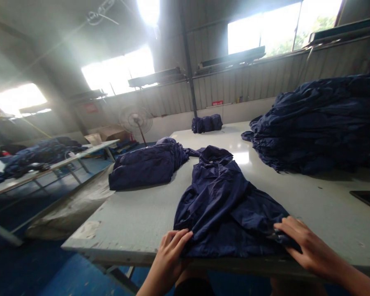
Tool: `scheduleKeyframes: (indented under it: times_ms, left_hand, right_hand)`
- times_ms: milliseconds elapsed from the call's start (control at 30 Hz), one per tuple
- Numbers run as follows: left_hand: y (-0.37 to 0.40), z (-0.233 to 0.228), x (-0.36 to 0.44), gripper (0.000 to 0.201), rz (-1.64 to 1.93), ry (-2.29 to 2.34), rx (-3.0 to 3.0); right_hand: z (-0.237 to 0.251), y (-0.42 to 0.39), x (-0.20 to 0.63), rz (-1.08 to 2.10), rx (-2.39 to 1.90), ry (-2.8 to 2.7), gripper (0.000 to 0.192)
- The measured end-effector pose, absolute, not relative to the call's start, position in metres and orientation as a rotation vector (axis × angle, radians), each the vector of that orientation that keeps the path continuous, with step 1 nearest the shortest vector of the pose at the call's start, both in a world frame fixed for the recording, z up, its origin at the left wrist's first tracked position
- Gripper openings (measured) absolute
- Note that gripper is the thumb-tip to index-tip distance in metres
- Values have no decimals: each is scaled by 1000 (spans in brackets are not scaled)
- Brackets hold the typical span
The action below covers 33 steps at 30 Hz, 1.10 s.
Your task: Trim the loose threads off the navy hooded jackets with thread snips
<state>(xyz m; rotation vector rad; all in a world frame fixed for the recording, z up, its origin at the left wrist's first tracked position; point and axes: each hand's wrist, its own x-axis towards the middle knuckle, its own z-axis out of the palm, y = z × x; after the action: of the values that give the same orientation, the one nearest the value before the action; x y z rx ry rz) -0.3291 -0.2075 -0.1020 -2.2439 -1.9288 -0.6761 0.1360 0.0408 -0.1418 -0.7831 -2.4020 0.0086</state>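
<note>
Fingers (pixel 181 237), my left hand (pixel 170 255): close together on near-left corner of navy garment (pixel 217 197), pinch I cannot tell | my right hand (pixel 308 246): curled round small dark item (pixel 284 237), blurred | garment: laid on white table (pixel 138 218), near edge, right of folded stack (pixel 144 169)

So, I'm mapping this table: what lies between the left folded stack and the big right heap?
The head view shows the far end of the spread garment, then a strip of tabletop beside the heap.
</note>
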Motion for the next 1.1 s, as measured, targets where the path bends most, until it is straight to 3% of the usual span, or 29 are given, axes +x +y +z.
scheduleKeyframes:
  times_ms: [100,200,467,1100]
  left_hand:
    - [-207,-105,-331,93,-709,-1922,-2251]
    - [-208,-110,-336,95,-780,-1908,-2248]
    - [-213,-117,-348,91,-829,-1840,-2305]
    - [-214,-119,-346,82,-782,-1835,-2258]
  right_hand:
    - [-160,38,147,-7,-841,-2481,64]
    - [-149,26,149,54,-871,-2565,77]
    - [-102,-6,130,252,-788,-2609,42]
    - [-99,-11,132,301,-818,-2544,39]
